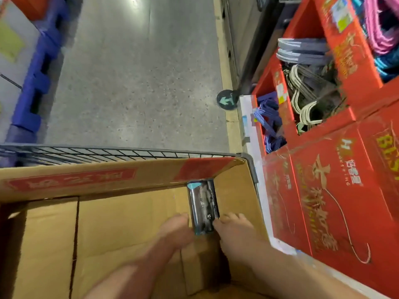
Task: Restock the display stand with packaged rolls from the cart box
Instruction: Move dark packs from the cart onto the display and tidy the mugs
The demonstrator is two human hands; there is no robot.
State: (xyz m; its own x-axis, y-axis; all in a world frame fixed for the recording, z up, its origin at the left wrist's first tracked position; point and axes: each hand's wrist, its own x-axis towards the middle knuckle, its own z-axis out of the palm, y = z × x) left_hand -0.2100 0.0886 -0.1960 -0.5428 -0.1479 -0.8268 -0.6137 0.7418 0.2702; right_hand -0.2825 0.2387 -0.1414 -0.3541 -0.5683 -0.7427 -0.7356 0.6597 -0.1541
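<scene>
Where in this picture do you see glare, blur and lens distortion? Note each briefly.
Head view: glare on the floor at top; motion blur smears the crates at left, the left hand and the right hand; wide-angle bending bows the cart rim; shadow darkens the box at its left corner; the roll keeps readable print.

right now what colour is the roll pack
The roll pack is black-grey with teal trim; head view.

Cardboard box [129,225] (carted) with roll pack [203,207]
</scene>
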